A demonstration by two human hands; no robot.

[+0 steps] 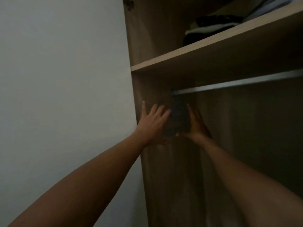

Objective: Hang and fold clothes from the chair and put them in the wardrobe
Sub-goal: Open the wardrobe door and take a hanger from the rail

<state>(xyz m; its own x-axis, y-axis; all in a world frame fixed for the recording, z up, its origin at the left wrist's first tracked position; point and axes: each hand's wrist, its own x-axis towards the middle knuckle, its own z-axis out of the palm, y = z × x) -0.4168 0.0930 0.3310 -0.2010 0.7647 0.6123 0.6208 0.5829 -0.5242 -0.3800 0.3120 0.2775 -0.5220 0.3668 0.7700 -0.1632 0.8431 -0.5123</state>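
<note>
I look up into a dim wooden wardrobe (147, 46). A dark garment (179, 118) hangs at the left end of the metal rail (237, 82), close to the side wall. My left hand (152, 122) lies flat with straight, spread fingers against the garment's left side. My right hand (196, 123) presses its right side with straight fingers. Both arms reach up from the lower corners. How the garment is fastened to the rail is lost in shadow.
A shelf (196, 51) runs above the rail and carries a stack of folded clothes (213, 28). A pale wall (65, 79) fills the left half. A brown cloth (180, 177) hangs below my hands.
</note>
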